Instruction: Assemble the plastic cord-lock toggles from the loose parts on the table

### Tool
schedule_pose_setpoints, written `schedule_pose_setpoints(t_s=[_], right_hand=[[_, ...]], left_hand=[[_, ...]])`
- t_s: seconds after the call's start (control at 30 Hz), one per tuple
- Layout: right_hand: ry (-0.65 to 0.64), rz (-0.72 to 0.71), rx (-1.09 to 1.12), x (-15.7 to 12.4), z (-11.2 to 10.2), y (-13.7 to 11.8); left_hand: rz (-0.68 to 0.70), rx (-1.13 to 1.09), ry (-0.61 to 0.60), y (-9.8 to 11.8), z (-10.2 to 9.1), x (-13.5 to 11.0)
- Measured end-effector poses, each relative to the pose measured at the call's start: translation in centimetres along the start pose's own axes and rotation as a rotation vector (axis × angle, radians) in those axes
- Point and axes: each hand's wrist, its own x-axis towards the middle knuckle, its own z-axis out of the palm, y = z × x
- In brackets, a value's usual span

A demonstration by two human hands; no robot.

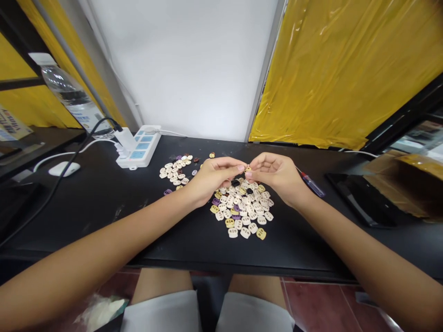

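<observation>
My left hand (221, 175) and my right hand (273, 175) meet above a pile of small two-hole cord locks (246, 207), mostly cream, with some yellow, purple and black ones. Between the fingertips of both hands is a small yellowish cord lock (248, 168), pinched from either side. Fingers cover most of it, so its details are hidden. A smaller, looser group of cord locks (176, 169) lies left of my left hand, with cream, brown and purple pieces in it.
A white power strip (140, 147) with plugs and cables stands at the back left, near a water bottle (71, 94) and a white mouse (64, 169). Right of my right hand lies a screwdriver (313, 185). Further right are a black flat device (360, 198) and a cardboard box (401, 180).
</observation>
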Motion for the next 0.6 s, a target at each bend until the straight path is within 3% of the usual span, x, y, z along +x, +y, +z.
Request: schedule_pose_setpoints(t_s=[0.43,0.6], right_hand=[[0.008,0.017,0.006,-0.22,0.24,-0.01],[0.011,0.031,0.027,-0.16,0.25,0.25]], left_hand=[[0.02,0.006,-0.014,-0.23,0.17,-0.01],[0.089,0.094,0.009,-0.12,0.14,-0.1]])
